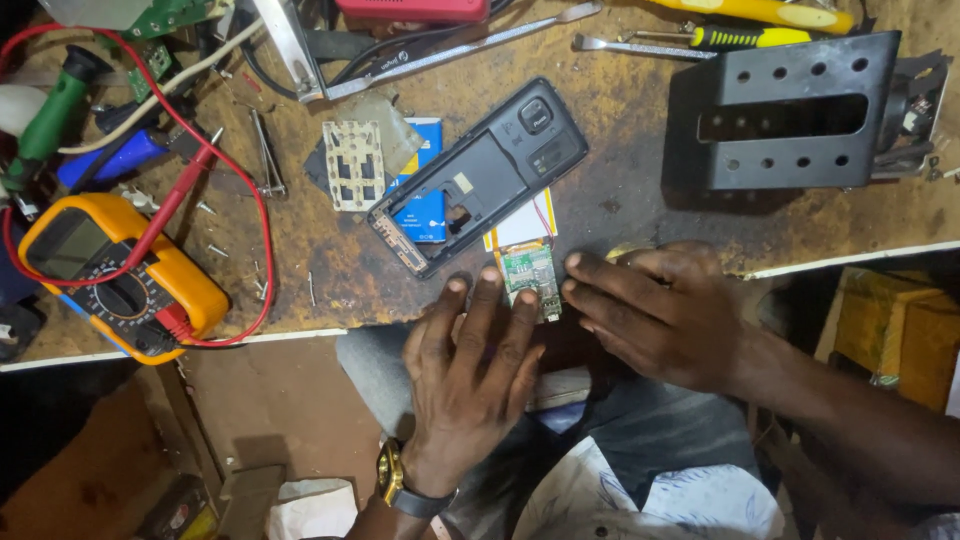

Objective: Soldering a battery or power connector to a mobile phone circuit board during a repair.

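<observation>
A small green circuit board (531,275) with a white-and-yellow battery pack (520,226) and thin wires lies at the near edge of the worn wooden bench (640,110). My left hand (470,365) lies flat, fingertips touching the board's left side. My right hand (655,310) rests beside it, fingertips against the board's right edge. Neither hand grips it. Just beyond, a black phone housing (480,175) lies tilted, partly over a blue pack (425,215).
A yellow multimeter (120,275) with red leads sits at left. A keypad membrane (355,165), tweezers (265,150) and loose screws lie mid-bench. A black perforated metal bracket (790,110) stands at right, yellow-handled screwdrivers (750,25) behind it. A green-handled tool (50,115) is far left.
</observation>
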